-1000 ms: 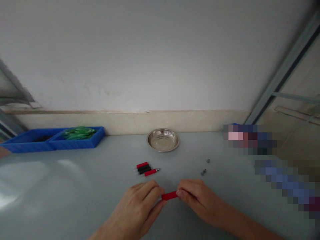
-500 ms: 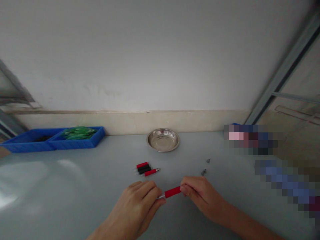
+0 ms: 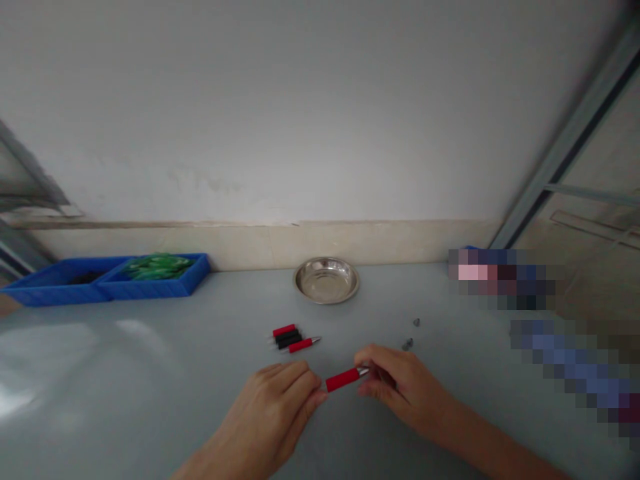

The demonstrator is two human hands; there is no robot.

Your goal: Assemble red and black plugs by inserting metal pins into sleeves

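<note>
My left hand [image 3: 280, 413] pinches the left end of a red pen barrel [image 3: 343, 379] between thumb and fingers. A silver metal tip [image 3: 363, 370] shows at the barrel's right end. My right hand [image 3: 400, 387] is at this tip, its thumb and index finger parted around it; whether a finger still touches it I cannot tell. Just beyond my hands, several short pen parts lie side by side on the table: a red barrel [image 3: 284, 330], black barrels [image 3: 289, 341], and a red one [image 3: 301, 345] with a silver tip.
Small metal tips [image 3: 408, 344] lie to the right on the grey table [image 3: 200, 373]. A round steel dish [image 3: 326, 281] stands near the wall. Joined blue trays [image 3: 150, 289] at the back left hold green and dark pieces. Blurred patches cover the right side.
My right thumb and index finger have come apart, and the silver tip now shows at the barrel's right end. The barrel has shifted slightly left with my left hand.
</note>
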